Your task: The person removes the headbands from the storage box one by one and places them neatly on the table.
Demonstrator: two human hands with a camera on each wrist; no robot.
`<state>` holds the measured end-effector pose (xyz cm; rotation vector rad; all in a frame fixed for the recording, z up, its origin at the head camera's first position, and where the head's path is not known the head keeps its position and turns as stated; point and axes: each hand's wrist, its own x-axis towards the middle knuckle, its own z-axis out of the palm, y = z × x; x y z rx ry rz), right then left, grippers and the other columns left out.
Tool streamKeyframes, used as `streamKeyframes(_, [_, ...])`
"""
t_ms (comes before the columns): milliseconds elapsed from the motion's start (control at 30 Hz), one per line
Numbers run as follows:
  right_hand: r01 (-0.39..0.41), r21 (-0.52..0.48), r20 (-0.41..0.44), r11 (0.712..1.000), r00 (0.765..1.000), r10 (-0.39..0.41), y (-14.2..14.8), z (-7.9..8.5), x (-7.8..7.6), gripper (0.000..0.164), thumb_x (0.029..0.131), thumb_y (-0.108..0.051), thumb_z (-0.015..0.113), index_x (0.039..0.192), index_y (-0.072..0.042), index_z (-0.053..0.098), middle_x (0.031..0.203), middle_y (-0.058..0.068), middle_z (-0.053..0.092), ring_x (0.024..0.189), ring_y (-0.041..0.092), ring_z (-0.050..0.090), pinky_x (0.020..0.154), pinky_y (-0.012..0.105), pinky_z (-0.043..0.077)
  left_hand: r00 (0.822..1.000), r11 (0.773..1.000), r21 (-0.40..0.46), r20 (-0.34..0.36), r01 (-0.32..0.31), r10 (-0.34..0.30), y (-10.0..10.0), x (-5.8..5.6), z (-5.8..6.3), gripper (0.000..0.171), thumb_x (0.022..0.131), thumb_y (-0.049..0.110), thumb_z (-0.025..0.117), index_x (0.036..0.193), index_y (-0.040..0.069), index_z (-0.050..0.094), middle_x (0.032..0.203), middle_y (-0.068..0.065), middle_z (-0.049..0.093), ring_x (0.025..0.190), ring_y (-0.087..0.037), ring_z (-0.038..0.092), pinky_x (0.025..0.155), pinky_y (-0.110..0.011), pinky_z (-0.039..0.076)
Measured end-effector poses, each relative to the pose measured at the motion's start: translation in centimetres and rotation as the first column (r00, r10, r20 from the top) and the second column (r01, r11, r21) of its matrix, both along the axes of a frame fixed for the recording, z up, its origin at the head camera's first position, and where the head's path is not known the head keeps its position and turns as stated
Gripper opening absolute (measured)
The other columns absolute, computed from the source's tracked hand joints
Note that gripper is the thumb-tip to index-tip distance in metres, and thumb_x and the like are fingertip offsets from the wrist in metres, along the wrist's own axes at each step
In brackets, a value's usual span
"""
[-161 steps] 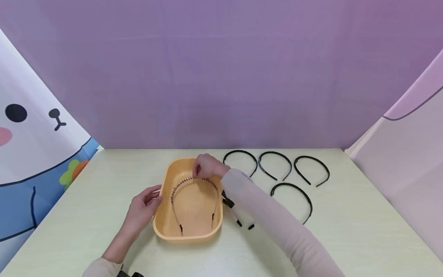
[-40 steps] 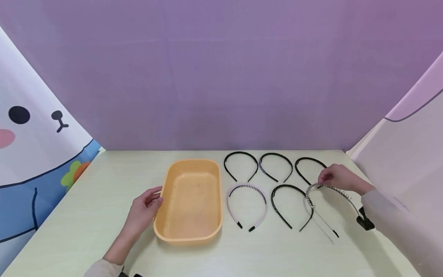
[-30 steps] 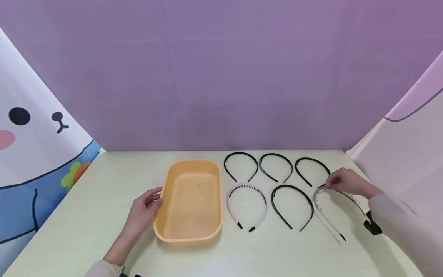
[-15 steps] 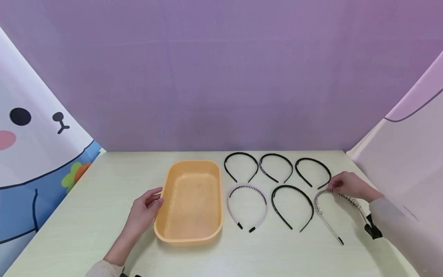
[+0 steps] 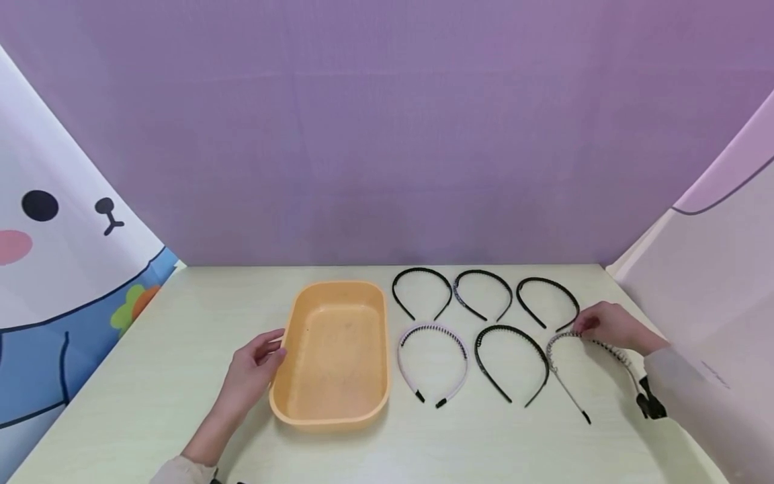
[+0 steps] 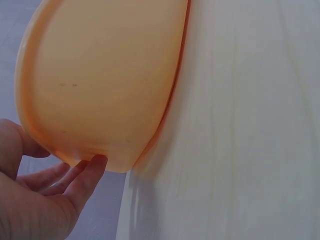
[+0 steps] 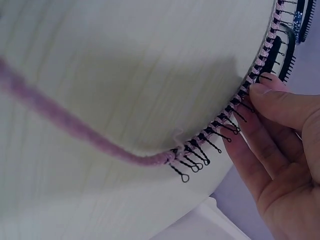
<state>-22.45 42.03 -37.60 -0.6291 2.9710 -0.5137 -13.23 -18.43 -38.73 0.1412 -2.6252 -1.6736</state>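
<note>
In the head view my left hand holds the left rim of an orange-yellow plastic basin; the left wrist view has its fingers and thumb at the basin wall. At the right of the table, my right hand pinches the top of a light headband. Seen from the right wrist, that headband is pinkish with black looped teeth, held between thumb and fingers of the right hand. Beside it to the left lies a black toothed headband. One leg tip is partly hidden near the sleeve.
A pale lilac headband lies just right of the basin. Behind stand in a row a black headband, a patterned dark one and another black one. Purple cloth closes the table's back edge.
The right hand has taken the light headband out of the basin, carried it to the right and lowered it to the table beside the front black headband. The left hand stays at the basin.
</note>
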Motion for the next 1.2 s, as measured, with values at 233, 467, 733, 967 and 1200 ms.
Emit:
streamKeyframes(233, [0.035, 0.014, 0.001, 0.999, 0.999, -0.035, 0.5, -0.1, 0.4, 0.012, 0.074, 0.0, 0.073, 0.078, -0.011, 0.07, 0.077, 0.001, 0.07, 0.069, 0.002, 0.059, 0.062, 0.021, 0.049, 1.0, 1.0, 0.006, -0.003, 0.013, -0.013, 0.3, -0.1, 0.1, 0.04, 0.097, 0.008, 0.052, 0.135, -0.001, 0.048, 0.125, -0.028, 0.058, 0.113, -0.033, 0.06, 0.079, -0.011, 0.048])
streamKeyframes(467, [0.061, 0.016, 0.034, 0.998, 0.998, -0.061, 0.5, 0.9, 0.2, 0.009, 0.075, -0.003, 0.072, 0.079, -0.012, 0.071, 0.078, -0.001, 0.07, 0.069, -0.001, 0.059, 0.063, 0.022, 0.05, 1.0, 0.999, 0.022, 0.012, 0.028, -0.028, 0.2, -0.3, 0.3, 0.041, 0.097, 0.007, 0.051, 0.136, -0.002, 0.047, 0.127, -0.029, 0.056, 0.116, -0.035, 0.058, 0.079, -0.016, 0.052])
streamKeyframes(733, [0.052, 0.034, -0.005, 0.998, 0.999, -0.052, 0.6, 2.5, -0.4, 0.006, 0.076, -0.002, 0.072, 0.081, -0.004, 0.071, 0.078, 0.002, 0.07, 0.069, 0.005, 0.06, 0.062, 0.024, 0.051, 0.998, 0.998, 0.047, 0.028, 0.047, -0.048, -0.1, -0.6, 0.7, 0.042, 0.097, 0.008, 0.05, 0.137, -0.003, 0.044, 0.128, -0.03, 0.054, 0.113, -0.032, 0.059, 0.076, -0.019, 0.055])
streamKeyframes(967, [0.077, 0.064, -0.008, 0.995, 0.997, -0.077, -0.9, 4.6, -1.9, 0.008, 0.083, -0.006, 0.067, 0.088, -0.001, 0.071, 0.08, 0.004, 0.071, 0.071, 0.012, 0.061, 0.063, 0.03, 0.049, 0.993, 0.996, 0.038, 0.074, 0.086, -0.088, -2.3, -1.7, 2.8, 0.049, 0.102, 0.02, 0.04, 0.144, -0.005, 0.032, 0.138, -0.03, 0.044, 0.12, -0.037, 0.053, 0.085, -0.032, 0.057])
streamKeyframes(1200, [0.094, 0.049, -0.032, 0.994, 0.995, -0.092, -2.3, 6.3, -2.9, 0.017, 0.086, -0.006, 0.065, 0.096, 0.007, 0.066, 0.086, 0.015, 0.07, 0.078, 0.026, 0.064, 0.067, 0.036, 0.051, 0.99, 0.984, -0.113, 0.015, 0.14, -0.14, -4.3, -4.9, 6.7, 0.063, 0.103, 0.038, 0.034, 0.146, -0.006, 0.024, 0.139, -0.033, 0.04, 0.124, -0.045, 0.047, 0.088, -0.042, 0.055])
